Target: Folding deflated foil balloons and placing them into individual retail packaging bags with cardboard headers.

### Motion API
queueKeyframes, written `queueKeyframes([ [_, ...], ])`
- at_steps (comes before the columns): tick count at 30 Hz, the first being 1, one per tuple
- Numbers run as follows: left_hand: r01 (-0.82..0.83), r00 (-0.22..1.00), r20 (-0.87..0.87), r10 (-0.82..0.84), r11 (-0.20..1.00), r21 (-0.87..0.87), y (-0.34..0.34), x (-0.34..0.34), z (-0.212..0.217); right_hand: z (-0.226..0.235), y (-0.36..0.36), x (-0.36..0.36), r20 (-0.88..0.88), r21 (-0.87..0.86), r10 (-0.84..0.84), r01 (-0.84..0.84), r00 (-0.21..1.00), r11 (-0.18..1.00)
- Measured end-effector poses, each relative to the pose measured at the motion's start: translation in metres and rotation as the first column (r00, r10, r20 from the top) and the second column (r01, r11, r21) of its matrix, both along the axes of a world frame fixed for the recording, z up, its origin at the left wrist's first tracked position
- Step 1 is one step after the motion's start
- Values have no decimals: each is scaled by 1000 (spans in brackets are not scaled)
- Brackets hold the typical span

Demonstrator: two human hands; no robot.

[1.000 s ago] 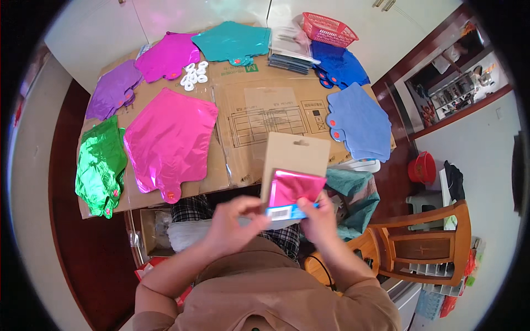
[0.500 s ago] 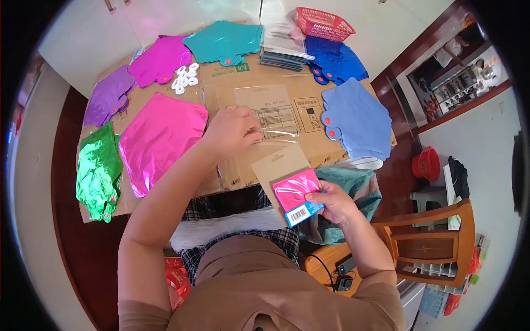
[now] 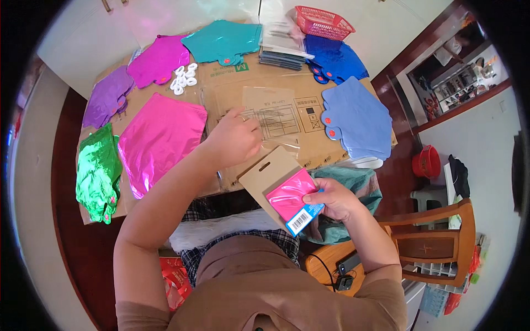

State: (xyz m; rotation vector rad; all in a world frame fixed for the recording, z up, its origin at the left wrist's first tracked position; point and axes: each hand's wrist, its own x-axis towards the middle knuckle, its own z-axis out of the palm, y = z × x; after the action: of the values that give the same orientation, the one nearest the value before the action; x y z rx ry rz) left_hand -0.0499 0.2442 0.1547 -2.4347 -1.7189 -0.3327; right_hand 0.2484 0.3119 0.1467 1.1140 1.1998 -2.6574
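Nearest the viewer, the right hand (image 3: pixel 335 199) pinches between thumb and fingers a tan card-backed packet (image 3: pixel 276 179) with a hang slot at its top; a folded bright pink foil piece (image 3: pixel 291 196) sits inside it, and a small blue label with a barcode (image 3: pixel 305 218) projects at its lower corner. This packet is held above the lap, just off the near edge of the table. Beyond it, the left hand (image 3: pixel 234 138) rests with fingers curled on a clear plastic sleeve (image 3: pixel 273 113) lying flat on the cardboard sheet (image 3: pixel 221 83) that covers the table; whether the fingers grasp the sleeve cannot be told. Left of this hand lie a large magenta foil balloon (image 3: pixel 160 140) and a crumpled green foil one (image 3: pixel 98 172); to the right, a stack of pale blue foil shapes (image 3: pixel 356 118). Farther back are purple (image 3: pixel 107 98), magenta (image 3: pixel 159 58), teal (image 3: pixel 222 39) and dark blue (image 3: pixel 334 58) foil stacks, and small white rings (image 3: pixel 183 77). Farthest, a red mesh basket (image 3: pixel 323 22) stands at the table's rear; its contents are not visible.
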Motion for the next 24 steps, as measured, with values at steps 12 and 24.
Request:
queueKeyframes([
  [12,-10,999,-38,7,997,-82,0,8,11,4,0,-5,-30,-20,-92,91,995,996],
  [24,66,998,9,-66,997,-39,-7,10,7,-4,-21,-5,-51,136,-247,252,968,958],
])
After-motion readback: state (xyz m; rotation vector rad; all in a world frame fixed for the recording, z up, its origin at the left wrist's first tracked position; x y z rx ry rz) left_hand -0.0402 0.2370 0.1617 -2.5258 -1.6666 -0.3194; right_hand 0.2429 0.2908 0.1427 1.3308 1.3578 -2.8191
